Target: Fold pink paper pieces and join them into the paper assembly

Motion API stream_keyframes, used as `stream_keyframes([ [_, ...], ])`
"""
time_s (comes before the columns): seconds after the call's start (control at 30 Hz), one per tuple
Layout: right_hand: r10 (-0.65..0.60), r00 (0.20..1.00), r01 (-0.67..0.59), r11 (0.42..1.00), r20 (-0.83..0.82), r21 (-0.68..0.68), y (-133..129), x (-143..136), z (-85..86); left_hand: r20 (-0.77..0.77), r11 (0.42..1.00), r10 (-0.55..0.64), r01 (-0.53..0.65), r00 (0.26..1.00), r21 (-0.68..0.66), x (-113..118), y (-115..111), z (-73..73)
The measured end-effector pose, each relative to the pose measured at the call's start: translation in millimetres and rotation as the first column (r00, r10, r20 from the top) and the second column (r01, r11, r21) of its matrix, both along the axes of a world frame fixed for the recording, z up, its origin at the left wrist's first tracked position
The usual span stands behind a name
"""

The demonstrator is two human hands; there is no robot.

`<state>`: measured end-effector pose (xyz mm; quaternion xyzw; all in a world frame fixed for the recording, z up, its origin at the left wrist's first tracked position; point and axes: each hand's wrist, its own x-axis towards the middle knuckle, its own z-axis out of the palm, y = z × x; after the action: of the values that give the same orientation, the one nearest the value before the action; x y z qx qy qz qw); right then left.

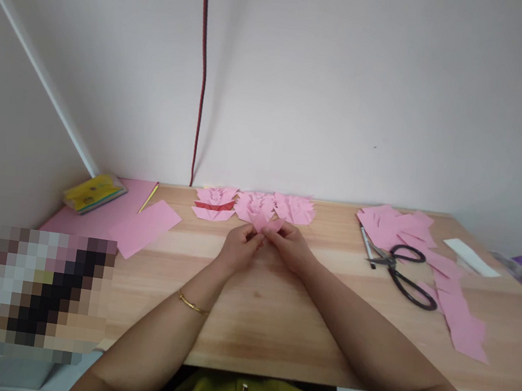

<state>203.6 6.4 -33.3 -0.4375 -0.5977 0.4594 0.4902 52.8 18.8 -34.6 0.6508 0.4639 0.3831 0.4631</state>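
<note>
Near the middle of the wooden table [252, 324], both hands meet at a small piece of pink paper [261, 223]. My left hand [242, 244] pinches its left side, and my right hand [287, 243] pinches its right side. The fingertips almost touch, and they partly hide the paper. Just beyond my hands lie pink cut-paper shapes [294, 209] in a row by the wall, with a dark red strip [214, 204] across the left one.
Black-handled scissors [392, 262], a pen [367, 241], pink scraps [462, 317] and a white strip [470, 258] lie on the right. At left are pink sheets [146, 231], a pencil [149, 197] and a yellow pouch [93, 193]. A blurred patch covers the lower left.
</note>
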Motion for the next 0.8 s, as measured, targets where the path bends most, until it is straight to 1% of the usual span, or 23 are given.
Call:
stream_keyframes([
  [0.1,-0.005,1.000,0.005,1.000,-0.023,-0.011,0.8,0.3,-1.8,-0.026,0.999,-0.015,0.016,1.000,0.036,-0.2,-0.7,0.0],
  [0.23,-0.022,1.000,0.022,1.000,-0.013,0.021,2.9,0.8,-4.6,-0.069,0.994,-0.055,0.061,0.996,0.091,-0.5,-0.2,-1.1],
  [0.4,0.013,0.999,-0.012,1.000,-0.031,0.029,3.1,0.4,-5.1,-0.059,0.987,-0.112,0.118,0.992,0.113,-2.1,0.8,-1.0],
  [0.47,0.013,0.999,-0.011,1.000,-0.041,0.028,3.0,-0.1,-4.9,-0.069,0.987,-0.104,0.112,0.992,0.120,-2.2,1.1,-1.3],
  [0.63,-0.033,0.999,0.034,0.999,-0.040,0.008,3.6,-0.8,-5.3,-0.072,0.994,-0.047,0.054,0.996,0.098,-0.5,0.7,-3.0],
  [0.8,0.001,1.000,0.000,0.999,-0.024,0.039,3.2,-0.2,-4.3,-0.038,0.998,-0.029,0.031,0.999,0.057,0.6,-0.4,-3.3],
])
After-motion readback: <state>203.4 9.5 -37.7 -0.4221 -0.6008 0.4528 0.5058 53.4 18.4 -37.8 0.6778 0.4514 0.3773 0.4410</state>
